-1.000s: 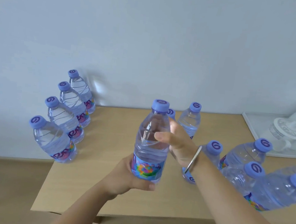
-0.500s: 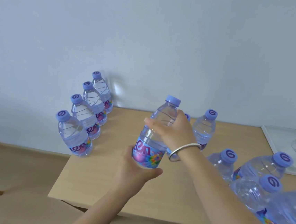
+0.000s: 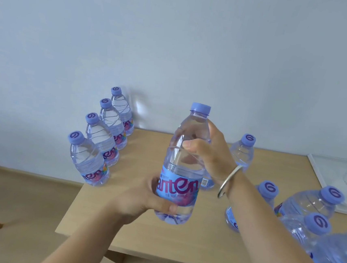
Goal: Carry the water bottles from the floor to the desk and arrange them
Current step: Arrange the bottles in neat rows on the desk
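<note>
Pale blue-grey wall (image 3: pixel 177 36) is filling the upper half, with a light wood desk (image 3: pixel 137 238) sitting against it; the landmark is the held bottle (image 3: pixel 183 164) at centre.

Far left of the held bottle, four bottles are standing upright in one row along the desk's left edge, running from front to the wall: first bottle (image 3: pixel 88 161), second bottle (image 3: pixel 101 138), third bottle (image 3: pixel 113 123), fourth bottle (image 3: pixel 122 109). Each is wearing a purple cap and a colourful label.

Just left of and below the held bottle, the left hand (image 3: pixel 140 198) is grasping its base and lower label, fingers curled round it. The held bottle is standing nearly upright, clear, with a purple cap, and looks raised just above the desk rather than resting on it.

Right side of the held bottle, the right hand (image 3: pixel 210 154) is gripping its upper body, thumb across the front, with a silver bangle (image 3: pixel 228 183) on the wrist.

Right of the held bottle, at least five loose bottles are showing: a rear bottle (image 3: pixel 242 153) standing upright, one partly hidden behind the right forearm (image 3: pixel 268 191), a leaning bottle (image 3: pixel 310 201), a near bottle (image 3: pixel 311 227), and a blurred one (image 3: pixel 338 259) at the frame edge. Another label is peeking out just behind the held bottle; cannot tell if it is a separate bottle.

Far right, a white tray (image 3: pixel 321 173) is lying on the desk.
</note>
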A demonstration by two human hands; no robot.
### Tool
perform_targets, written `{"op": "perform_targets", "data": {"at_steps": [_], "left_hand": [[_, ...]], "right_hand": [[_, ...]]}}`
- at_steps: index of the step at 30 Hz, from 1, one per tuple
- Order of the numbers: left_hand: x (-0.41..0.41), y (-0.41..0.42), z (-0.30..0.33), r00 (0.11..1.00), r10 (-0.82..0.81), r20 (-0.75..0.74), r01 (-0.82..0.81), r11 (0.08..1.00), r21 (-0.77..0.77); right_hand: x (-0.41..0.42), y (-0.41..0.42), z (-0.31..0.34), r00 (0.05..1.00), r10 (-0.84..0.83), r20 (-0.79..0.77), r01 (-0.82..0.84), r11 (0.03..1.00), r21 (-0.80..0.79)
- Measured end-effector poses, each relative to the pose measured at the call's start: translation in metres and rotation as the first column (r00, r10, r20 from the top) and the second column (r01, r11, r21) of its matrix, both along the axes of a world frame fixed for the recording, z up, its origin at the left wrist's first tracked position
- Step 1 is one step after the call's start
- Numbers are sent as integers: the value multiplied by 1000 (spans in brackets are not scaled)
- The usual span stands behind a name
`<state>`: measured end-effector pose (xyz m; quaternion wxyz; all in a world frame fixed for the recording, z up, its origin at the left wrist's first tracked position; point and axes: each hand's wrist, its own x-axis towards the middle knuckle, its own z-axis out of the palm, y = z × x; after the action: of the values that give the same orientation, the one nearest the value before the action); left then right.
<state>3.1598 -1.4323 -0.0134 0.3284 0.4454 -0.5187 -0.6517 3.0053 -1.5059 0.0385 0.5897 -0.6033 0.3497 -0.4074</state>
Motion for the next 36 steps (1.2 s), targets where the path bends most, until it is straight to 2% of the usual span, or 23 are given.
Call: {"op": "perform_targets", "data": {"at_steps": [3, 6, 9, 14, 18, 22, 28, 36], "left_hand": [[-8, 3, -2, 993, 113, 21, -112, 992, -49], [-16, 6, -7, 941, 323, 104, -311, 944, -114], [-22, 7, -13, 887, 435, 153, -411, 897, -162], [-19, 8, -21, 888, 427, 170, -407, 902, -143], [-14, 10, -25, 893, 418, 163, -399, 906, -138], [-8, 9, -32, 896, 409, 172, -392, 912, -123], [8, 1, -44, 899, 375, 226, -363, 927, -96], [36, -26, -84, 840, 480, 253, -477, 876, -78]], "right_hand": [[2, 2, 4, 999, -21, -27, 20, 1000, -17], [0, -3, 6, 984, -43, -174, 26, 995, -100], [-1, -5, 1, 967, -53, -250, 41, 998, -51], [0, -3, -7, 950, -70, -305, 56, 997, -55], [0, -2, -12, 969, 11, -247, -24, 998, -50], [5, -3, -18, 975, 12, -221, -23, 999, -47], [21, -6, -36, 949, -69, -308, 53, 997, -60], [73, -24, -53, 846, -229, -481, 192, 973, -126]]}}
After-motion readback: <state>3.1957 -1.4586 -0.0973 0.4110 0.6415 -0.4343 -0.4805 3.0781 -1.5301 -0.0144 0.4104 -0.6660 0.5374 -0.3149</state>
